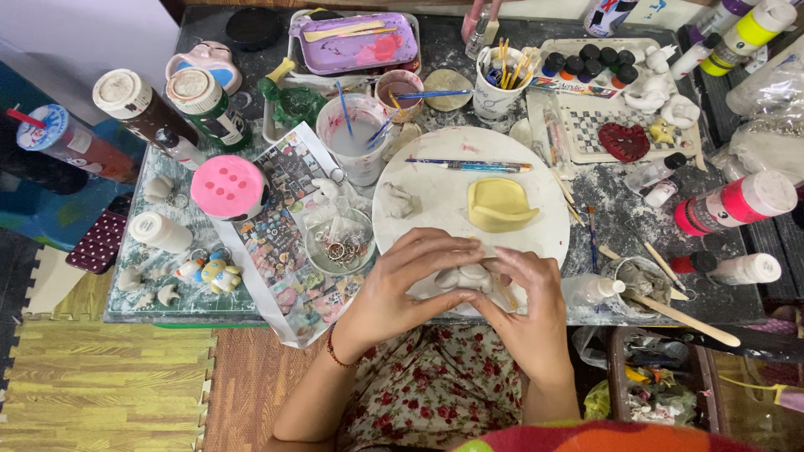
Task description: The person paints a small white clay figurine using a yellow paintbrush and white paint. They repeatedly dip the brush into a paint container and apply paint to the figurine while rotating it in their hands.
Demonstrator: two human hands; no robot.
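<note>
Both my hands meet over the near edge of a round white board [435, 180]. My left hand [406, 280] and my right hand [523, 297] cup a small lump of grey clay [466, 276] between their fingers. A thin wooden stick [505, 293] shows by my right fingers. On the board lie a yellow clay piece [500, 203] with a raised rim, a small grey clay bit [397, 201] and two paintbrushes [469, 164].
A cluttered worktable holds a cup of cloudy water [362, 134], a pink-lidded jar [228, 187], paint bottles [737, 202], a purple palette tray [356, 42], a brush cup [500, 84], a dish of metal rings [339, 244] and small figurines [209, 272]. Wooden tools [682, 316] lie at the right.
</note>
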